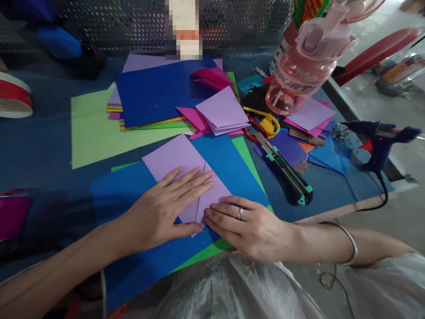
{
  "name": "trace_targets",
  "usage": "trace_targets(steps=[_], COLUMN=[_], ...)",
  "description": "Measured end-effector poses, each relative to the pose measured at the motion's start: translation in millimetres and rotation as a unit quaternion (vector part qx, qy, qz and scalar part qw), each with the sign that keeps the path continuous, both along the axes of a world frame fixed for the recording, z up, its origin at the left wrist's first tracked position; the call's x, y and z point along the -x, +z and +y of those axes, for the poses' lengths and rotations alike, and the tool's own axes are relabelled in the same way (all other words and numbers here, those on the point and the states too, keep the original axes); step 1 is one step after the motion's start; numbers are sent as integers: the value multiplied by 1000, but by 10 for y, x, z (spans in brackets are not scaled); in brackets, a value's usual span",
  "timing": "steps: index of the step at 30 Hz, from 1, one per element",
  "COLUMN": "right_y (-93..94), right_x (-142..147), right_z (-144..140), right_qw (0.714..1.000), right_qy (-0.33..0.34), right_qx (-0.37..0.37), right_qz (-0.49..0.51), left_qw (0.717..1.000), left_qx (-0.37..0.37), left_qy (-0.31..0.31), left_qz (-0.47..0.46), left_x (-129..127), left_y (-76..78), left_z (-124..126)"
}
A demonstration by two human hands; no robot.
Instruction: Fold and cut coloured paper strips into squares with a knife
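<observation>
Far left: tape roll (pixel 13 92), red and white, on the dark table (pixel 49 146). Next, pale green sheet (pixel 93 128), partly under a stack of colored paper with a dark blue sheet (pixel 152 97) near the top.

Left hand (pixel 162 206): forearm in from lower left, palm down and flat, fingers slightly fanned and pointing up-right, thumb out to the right along the near end of the work. Not gripping anything, just spread on the paper.

Lilac paper (pixel 181 155) sits mid-table under both hands, on a blue sheet (pixel 229 164), which overlaps a green sheet (pixel 245 155). Long axis of the lilac piece runs upper left to lower right; one corner points away from the person, another toward them. A straight line crosses it near the left fingertips, roughly front to back.

Folded lilac piece (pixel 224 108) lies just beyond.

Right hand (pixel 250 228): forearm in from the right, back of hand up, fingers together, pointing left, tips on the paper's lower right edge. Thumb hidden; can't tell if it's pinching. Ring on a finger, bangle (pixel 352 243) on the forearm.

Further right: utility knife (pixel 287 175), blade up-left; pink bottle (pixel 299 73) upright behind it; glue gun (pixel 378 141) near the table's right edge.
</observation>
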State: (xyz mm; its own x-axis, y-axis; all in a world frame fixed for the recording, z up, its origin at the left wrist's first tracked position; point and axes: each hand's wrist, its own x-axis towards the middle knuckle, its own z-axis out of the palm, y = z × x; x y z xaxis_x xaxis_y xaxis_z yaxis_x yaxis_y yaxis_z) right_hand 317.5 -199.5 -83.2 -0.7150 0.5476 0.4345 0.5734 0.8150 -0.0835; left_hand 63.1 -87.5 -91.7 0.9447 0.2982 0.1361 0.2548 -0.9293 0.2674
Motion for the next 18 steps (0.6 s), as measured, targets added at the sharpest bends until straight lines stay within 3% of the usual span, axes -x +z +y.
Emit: trace_targets(steps=[9, 18], right_y=[-44, -86], right_x=[-142, -248], right_z=[-51, -114], right_qw=[999, 997], right_qy=[-25, -73], right_qx=[23, -12], right_qz=[28, 29], left_qw=[999, 997], left_qx=[-6, 4], left_qy=[34, 53], left_qz=[-2, 55], left_x=[-1, -59], left_y=[37, 87], left_z=[-44, -5])
